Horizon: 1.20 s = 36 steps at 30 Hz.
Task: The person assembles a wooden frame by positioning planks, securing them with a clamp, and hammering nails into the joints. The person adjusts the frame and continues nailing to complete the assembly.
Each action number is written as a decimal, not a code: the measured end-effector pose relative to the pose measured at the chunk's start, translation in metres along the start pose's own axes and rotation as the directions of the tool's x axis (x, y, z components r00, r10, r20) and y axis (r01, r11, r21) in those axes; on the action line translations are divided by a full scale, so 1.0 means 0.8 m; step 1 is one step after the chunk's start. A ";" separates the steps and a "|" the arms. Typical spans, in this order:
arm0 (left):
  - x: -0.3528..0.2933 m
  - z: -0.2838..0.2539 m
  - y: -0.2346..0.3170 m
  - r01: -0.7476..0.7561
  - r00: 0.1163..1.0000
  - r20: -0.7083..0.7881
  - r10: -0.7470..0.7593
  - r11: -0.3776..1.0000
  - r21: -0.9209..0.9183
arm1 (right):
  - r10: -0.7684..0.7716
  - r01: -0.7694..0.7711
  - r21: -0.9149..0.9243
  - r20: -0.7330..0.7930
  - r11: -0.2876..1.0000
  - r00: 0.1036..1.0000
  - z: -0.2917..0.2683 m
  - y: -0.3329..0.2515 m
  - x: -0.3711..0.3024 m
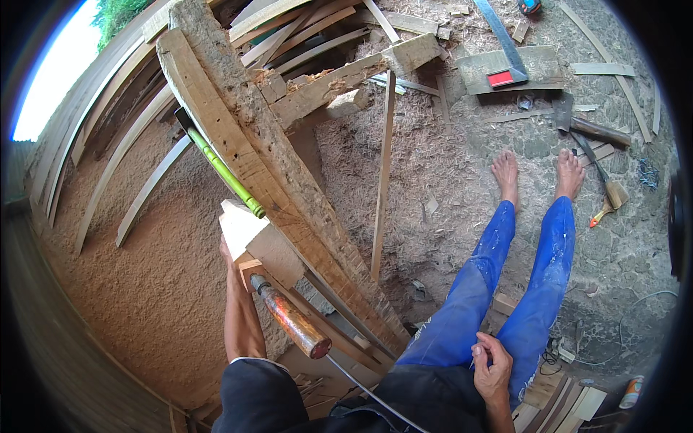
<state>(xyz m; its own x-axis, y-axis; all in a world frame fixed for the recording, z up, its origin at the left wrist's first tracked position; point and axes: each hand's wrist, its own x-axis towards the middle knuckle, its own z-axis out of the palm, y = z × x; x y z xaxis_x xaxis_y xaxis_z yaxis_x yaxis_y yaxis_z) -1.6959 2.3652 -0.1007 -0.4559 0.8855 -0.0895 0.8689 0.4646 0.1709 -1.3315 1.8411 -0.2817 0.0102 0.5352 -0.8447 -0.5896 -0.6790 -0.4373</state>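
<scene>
My left forearm reaches up to a pale wood piece (242, 227) beside the long beam. Its edge hides most of my left hand (224, 250), so I cannot see whether the fingers grip it. Close by the forearm, a tool with a worn orange handle (292, 317) and a metal collar meets a small wood block (250, 268); its working end is hidden. On the beam's left side rests a slim green-handled tool (224, 173). By my thigh, my right hand (492, 366) has curled fingers, thumb against forefinger; anything pinched there is too small to name.
A thick weathered beam (253, 137) slants across, with curved wood strips (123, 151) behind it. Right of it lie a square (503, 43) on a board (473, 76), a dark-headed hammer-like tool (595, 131) and a brush (612, 196). Shavings cover the ground; my bare feet (505, 173) stand there.
</scene>
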 end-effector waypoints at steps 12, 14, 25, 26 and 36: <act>-0.011 0.003 -0.001 -0.006 1.000 -0.015 0.007 0.996 0.086 | 0.029 -0.030 -0.090 -0.008 0.995 1.000 -0.012 0.012 -0.011; -0.005 0.002 -0.016 0.131 0.991 0.023 -0.129 0.969 -0.209 | 0.091 -0.091 -0.075 -0.013 0.993 0.996 -0.016 0.015 -0.015; -0.091 0.012 -0.028 -0.588 0.807 0.142 0.574 0.802 0.103 | 0.056 -0.062 -0.153 -0.043 0.986 0.998 -0.031 0.052 -0.010; -0.110 0.012 -0.020 -0.583 0.809 0.163 0.565 0.807 0.095 | 0.105 -0.118 -0.232 -0.067 0.966 0.992 -0.035 0.054 -0.011; -0.433 -0.006 0.028 -0.725 0.687 -0.239 0.686 0.628 -0.281 | -0.196 0.092 -0.377 -0.247 0.922 0.949 -0.076 0.047 -0.041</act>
<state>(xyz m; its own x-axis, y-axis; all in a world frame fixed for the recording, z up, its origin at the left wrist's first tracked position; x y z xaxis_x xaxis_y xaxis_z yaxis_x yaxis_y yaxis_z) -1.5194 2.0685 -0.0612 0.2368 0.9271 0.2904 0.8226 -0.3504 0.4479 -1.3053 1.7676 -0.2892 0.3250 0.5168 -0.7920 -0.2377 -0.7659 -0.5973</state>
